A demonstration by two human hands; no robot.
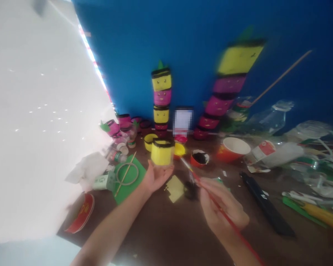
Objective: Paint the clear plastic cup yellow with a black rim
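My left hand (156,176) holds up a yellow cylinder with a black rim (162,151) above the brown table (166,229). Its fingers curl under the cylinder's base. My right hand (222,210) is closed round a thin red paintbrush (211,197), whose tip points up and left toward the cylinder. Just beyond the brush tip sits a small orange cup of black paint (200,159).
Stacks of yellow and pink painted cylinders (161,99) stand against a blue wall; another stack (227,88) leans at the right. A red paper cup (233,149), clear plastic bottles (269,120), green card (127,177), a black strip (266,207) and yellow paper scraps (175,188) litter the table.
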